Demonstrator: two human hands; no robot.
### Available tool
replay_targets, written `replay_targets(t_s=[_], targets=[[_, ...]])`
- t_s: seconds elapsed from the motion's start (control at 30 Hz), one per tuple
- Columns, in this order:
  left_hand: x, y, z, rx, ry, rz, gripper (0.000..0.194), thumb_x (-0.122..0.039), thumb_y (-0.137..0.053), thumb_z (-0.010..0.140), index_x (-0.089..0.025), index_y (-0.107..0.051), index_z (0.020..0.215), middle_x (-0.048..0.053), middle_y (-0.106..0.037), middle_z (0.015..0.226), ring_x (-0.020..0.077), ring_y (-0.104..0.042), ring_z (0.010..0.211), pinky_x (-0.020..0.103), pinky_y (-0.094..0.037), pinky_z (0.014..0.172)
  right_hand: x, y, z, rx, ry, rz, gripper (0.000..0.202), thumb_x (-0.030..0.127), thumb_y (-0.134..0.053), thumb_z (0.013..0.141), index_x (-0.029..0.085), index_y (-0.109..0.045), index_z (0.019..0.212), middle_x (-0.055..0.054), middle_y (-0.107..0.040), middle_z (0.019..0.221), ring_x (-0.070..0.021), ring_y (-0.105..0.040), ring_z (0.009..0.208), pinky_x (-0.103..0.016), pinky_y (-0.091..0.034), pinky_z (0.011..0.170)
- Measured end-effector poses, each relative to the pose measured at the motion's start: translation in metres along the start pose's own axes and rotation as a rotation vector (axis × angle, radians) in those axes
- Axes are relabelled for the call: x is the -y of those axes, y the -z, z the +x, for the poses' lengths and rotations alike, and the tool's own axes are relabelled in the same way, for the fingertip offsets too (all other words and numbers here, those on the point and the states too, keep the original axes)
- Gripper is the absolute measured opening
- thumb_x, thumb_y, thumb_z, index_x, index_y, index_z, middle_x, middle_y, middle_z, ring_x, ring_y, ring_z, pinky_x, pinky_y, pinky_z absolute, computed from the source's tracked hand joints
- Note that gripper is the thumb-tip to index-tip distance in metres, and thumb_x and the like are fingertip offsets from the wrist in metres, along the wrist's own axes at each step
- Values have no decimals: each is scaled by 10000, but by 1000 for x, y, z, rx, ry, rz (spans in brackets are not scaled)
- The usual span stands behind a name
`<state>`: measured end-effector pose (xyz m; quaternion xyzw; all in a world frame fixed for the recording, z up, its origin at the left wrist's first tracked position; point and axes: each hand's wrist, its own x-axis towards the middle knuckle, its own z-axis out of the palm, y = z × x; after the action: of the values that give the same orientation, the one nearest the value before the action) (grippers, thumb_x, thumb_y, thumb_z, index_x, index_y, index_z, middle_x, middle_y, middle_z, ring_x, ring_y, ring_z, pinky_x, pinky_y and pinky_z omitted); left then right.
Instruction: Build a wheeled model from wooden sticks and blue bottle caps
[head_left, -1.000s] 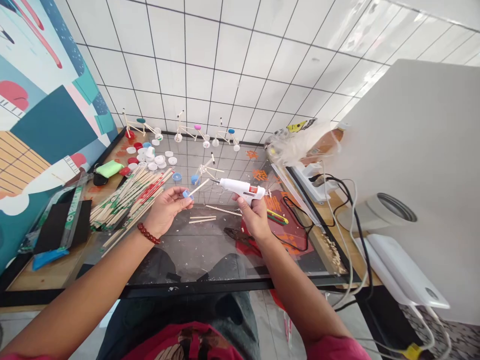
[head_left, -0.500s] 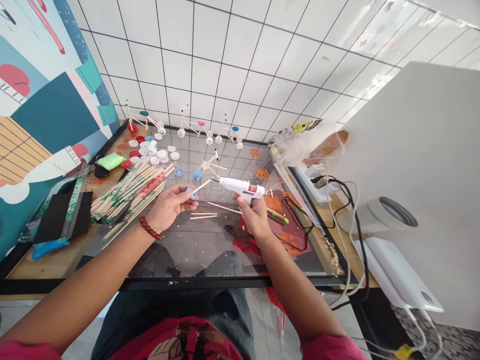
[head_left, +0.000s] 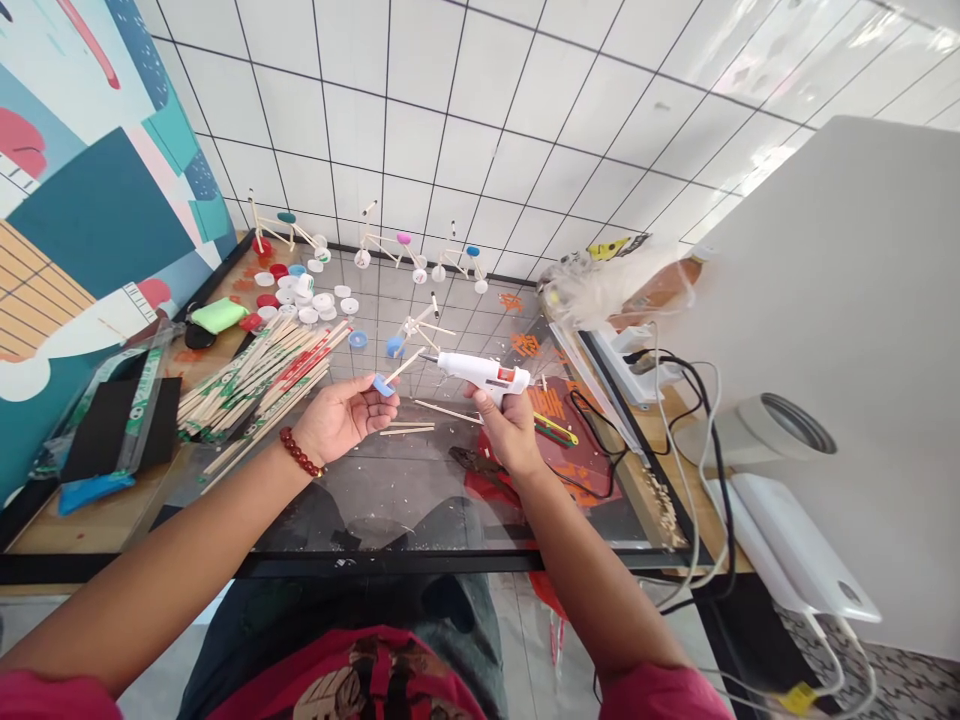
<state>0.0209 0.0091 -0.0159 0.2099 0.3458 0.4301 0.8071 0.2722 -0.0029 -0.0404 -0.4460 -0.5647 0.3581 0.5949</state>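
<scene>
Between the thumb and fingers of my left hand (head_left: 349, 412) is a blue bottle cap (head_left: 384, 385), with a thin wooden stick (head_left: 407, 364) standing out from it toward the upper right. My right hand (head_left: 510, 428) is wrapped round a white glue gun (head_left: 480, 371). Its nozzle points left, close to the stick's far end; whether they touch I cannot tell. Just behind the nozzle stands a small stick frame (head_left: 420, 326) with a blue cap at its foot. Loose sticks (head_left: 407, 430) lie on the table below my hands.
Little stick bicycles (head_left: 390, 240) with cap wheels line the wall. Bottle caps (head_left: 300, 295) and a pile of chopsticks (head_left: 262, 380) lie to the left. Pliers (head_left: 476, 461) and a yellow-green cutter (head_left: 555, 430) lie near my right hand, with black cables (head_left: 600, 410) beyond.
My left hand has turned a little, so the cap shows more and the stick tilts more steeply. The glue gun stays nearly in place. The view has shifted slightly.
</scene>
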Motion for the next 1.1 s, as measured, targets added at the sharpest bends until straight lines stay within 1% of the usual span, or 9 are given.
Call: replay_targets(t_s=[0.13, 0.27, 0.43, 0.5, 0.57, 0.67, 0.77, 0.9, 1.1], targets=[[-2, -1, -1, 21, 69, -57, 334, -220, -490, 971, -29, -762, 948, 124, -707, 720, 141, -675, 605, 204, -584, 552, 0, -1, 1, -33, -2, 43, 390, 543, -743, 815, 222, -609, 993, -32, -714, 882, -195, -640, 839, -350, -503, 819], [-2, 1, -1, 63, 88, -68, 309, -232, -524, 960, -32, -760, 963, 123, -707, 715, 140, -671, 591, 205, -589, 552, 0, -1, 1, -28, 21, 39, 362, 518, -739, 830, 221, -614, 995, -29, -715, 870, -194, -643, 827, -345, -502, 804], [0, 1, 0, 54, 87, -46, 279, -217, -533, 956, -45, -753, 953, 117, -712, 721, 142, -681, 612, 206, -588, 555, -2, 1, 0, -27, 69, 12, 300, 481, -706, 876, 211, -633, 985, -30, -706, 885, -181, -631, 832, -336, -493, 816], [2, 0, 0, 46, 37, -17, 207, -203, -593, 923, -62, -745, 930, 115, -724, 748, 150, -698, 653, 220, -599, 595, -3, 2, 0, -32, 70, 8, 312, 485, -713, 870, 211, -633, 997, -29, -708, 886, -181, -630, 828, -335, -495, 809], [5, 0, 1, 43, -71, 29, 124, -190, -697, 852, -99, -733, 928, 103, -741, 789, 163, -716, 710, 246, -612, 665, -4, 3, 0, -29, 72, 3, 316, 487, -714, 870, 209, -636, 998, -28, -710, 880, -179, -630, 815, -333, -497, 798], [9, 1, 3, 20, -288, 133, 265, -184, -843, 708, -156, -722, 942, 48, -737, 789, 165, -718, 743, 276, -610, 726, -4, 3, 1, -35, 87, -16, 304, 483, -702, 880, 206, -642, 989, -31, -710, 877, -182, -637, 816, -338, -500, 798], [13, 1, 4, -15, -426, 240, 354, -213, -905, 625, -176, -733, 933, 10, -712, 779, 153, -699, 741, 297, -609, 734, -2, 3, 1, -32, 87, -32, 291, 481, -688, 888, 207, -637, 972, -34, -708, 873, -192, -642, 820, -351, -508, 802], [15, 1, 5, -34, -503, 305, 371, -235, -927, 582, -180, -750, 904, 3, -702, 802, 141, -673, 742, 315, -614, 730, 0, 2, 2, -20, 79, -50, 299, 493, -681, 885, 206, -630, 954, -34, -701, 861, -191, -637, 803, -352, -514, 788], [16, 4, 9, -63, -543, 330, 398, -241, -929, 567, -182, -757, 921, 4, -699, 790, 138, -661, 743, 311, -600, 740, -1, 1, 3, -51, 66, -70, 346, 529, -700, 856, 202, -633, 943, -39, -703, 862, -186, -631, 791, -350, -520, 772]])
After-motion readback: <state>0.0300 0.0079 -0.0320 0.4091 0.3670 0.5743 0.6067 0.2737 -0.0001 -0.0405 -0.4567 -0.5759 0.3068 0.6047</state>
